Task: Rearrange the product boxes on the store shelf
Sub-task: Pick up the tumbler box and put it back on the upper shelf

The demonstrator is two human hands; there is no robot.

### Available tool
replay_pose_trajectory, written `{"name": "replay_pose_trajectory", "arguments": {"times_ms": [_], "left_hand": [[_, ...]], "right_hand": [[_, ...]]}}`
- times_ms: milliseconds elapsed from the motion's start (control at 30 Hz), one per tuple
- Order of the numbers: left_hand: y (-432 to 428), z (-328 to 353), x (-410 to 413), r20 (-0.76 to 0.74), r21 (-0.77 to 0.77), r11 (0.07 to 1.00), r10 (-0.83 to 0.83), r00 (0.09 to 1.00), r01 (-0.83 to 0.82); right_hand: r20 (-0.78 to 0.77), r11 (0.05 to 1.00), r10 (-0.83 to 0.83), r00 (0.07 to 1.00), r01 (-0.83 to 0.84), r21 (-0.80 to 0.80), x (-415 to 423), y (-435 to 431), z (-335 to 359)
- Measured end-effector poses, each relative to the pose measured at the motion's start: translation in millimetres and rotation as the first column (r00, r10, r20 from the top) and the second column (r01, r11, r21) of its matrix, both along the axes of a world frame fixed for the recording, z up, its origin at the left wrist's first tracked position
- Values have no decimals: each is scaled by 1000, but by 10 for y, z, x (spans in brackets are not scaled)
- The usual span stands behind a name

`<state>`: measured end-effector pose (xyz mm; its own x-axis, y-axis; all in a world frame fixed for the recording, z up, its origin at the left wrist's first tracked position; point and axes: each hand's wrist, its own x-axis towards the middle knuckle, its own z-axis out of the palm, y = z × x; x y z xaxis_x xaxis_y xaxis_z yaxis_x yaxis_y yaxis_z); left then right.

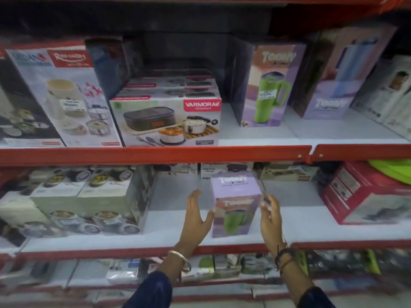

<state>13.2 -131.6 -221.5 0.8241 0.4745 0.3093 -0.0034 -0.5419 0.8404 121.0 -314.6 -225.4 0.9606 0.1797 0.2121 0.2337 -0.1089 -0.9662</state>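
A tall lilac tumbler box (235, 205) with a green mug printed on it stands upright on the middle shelf (169, 238). My left hand (196, 215) is spread beside its left face, thumb at the box's edge. My right hand (270, 215) hovers by its right face with fingers apart. Neither hand visibly grips the box. On the upper shelf stand a matching lilac tumbler box (269, 85), a second lilac box (333, 85) with a blue tumbler, a Varmora lunch box carton (166, 121) and a large white casserole box (62, 96).
Pale green lunch-set boxes (84, 201) fill the middle shelf's left. A red box (367, 194) sits at its right, with a lime green lid (393, 170) above. Small boxes (222, 171) line the back. Red shelf edges (155, 155) run across. More goods lie on the bottom shelf (124, 272).
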Motion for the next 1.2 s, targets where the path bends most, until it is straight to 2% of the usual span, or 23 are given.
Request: {"name": "replay_pose_trajectory", "arguments": {"times_ms": [67,200,333,467,567,767,900,1067,1200], "left_hand": [[-83,-136,106,-97,-72,997,-30,995,23],[-206,-341,167,-162,-364,930,-11,987,-49],[-280,-455,117,-143,-484,868,52,988,-115],[-282,-465,-20,-128,-459,872,123,984,-169],[-305,-388,-234,-130,-442,872,169,977,-210],[-409,338,-539,93,-436,872,290,952,-223],[-422,943,-552,209,-372,912,266,941,-175],[-325,1404,-459,243,-335,933,220,945,-132],[-344,1581,-449,261,-281,950,209,942,-133]], "right_hand": [[-105,995,85,991,-89,-33,28,-84,-232],[-220,973,202,954,-222,-68,76,-157,-374],[-205,963,204,957,-234,-132,12,-155,-396],[-37,967,219,975,-222,-127,-234,-172,-275],[25,975,217,976,-215,-65,-447,-196,-121],[195,986,152,969,-162,34,-633,-226,357],[285,975,125,950,-171,141,-559,-232,821],[377,974,166,911,-211,82,-376,-297,1409],[429,976,175,886,-214,44,-332,-350,1578]]}}
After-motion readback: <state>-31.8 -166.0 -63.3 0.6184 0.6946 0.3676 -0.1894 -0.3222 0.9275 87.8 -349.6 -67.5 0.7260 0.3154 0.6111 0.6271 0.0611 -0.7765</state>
